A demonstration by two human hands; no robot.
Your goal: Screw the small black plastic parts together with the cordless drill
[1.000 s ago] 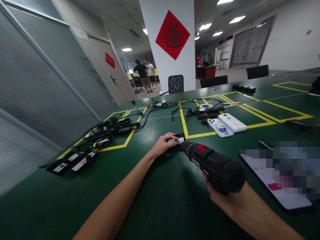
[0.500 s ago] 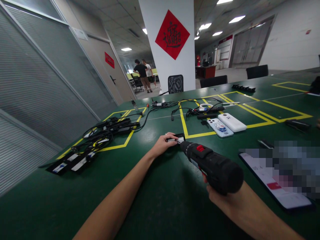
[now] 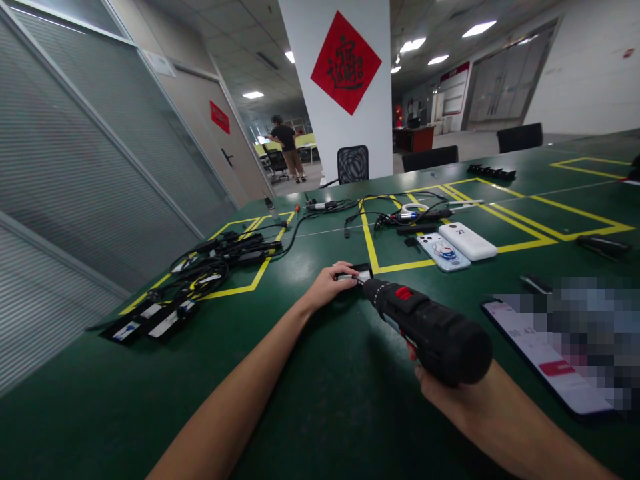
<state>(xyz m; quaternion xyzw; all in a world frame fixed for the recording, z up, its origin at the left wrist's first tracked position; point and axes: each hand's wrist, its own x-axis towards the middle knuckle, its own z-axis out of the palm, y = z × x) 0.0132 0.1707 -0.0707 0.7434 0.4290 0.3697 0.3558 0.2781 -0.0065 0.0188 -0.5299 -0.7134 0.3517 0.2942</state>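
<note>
Tabletop (image 3: 300,413): dark green, ruled with yellow tape (image 3: 373,247) in rectangles. Drill (image 3: 430,327), toward near edge: black, red switch (image 3: 404,293) on top. Part (image 3: 365,272) at its tip: black with a pale strip. Cables (image 3: 240,247) toward left edge: black. Plates (image 3: 167,321) by them: black, white labels, one printed blue. Phone (image 3: 444,253) toward right edge: pale, blue-and-white print. Box (image 3: 470,241) beside it: white, dark marking. Screen (image 3: 540,347) toward near right corner: dark rim, pale display, red block. Beyond far edge: chair (image 3: 353,165) black; sign (image 3: 346,63) red, black characters; pillar (image 3: 345,130) white.
</note>
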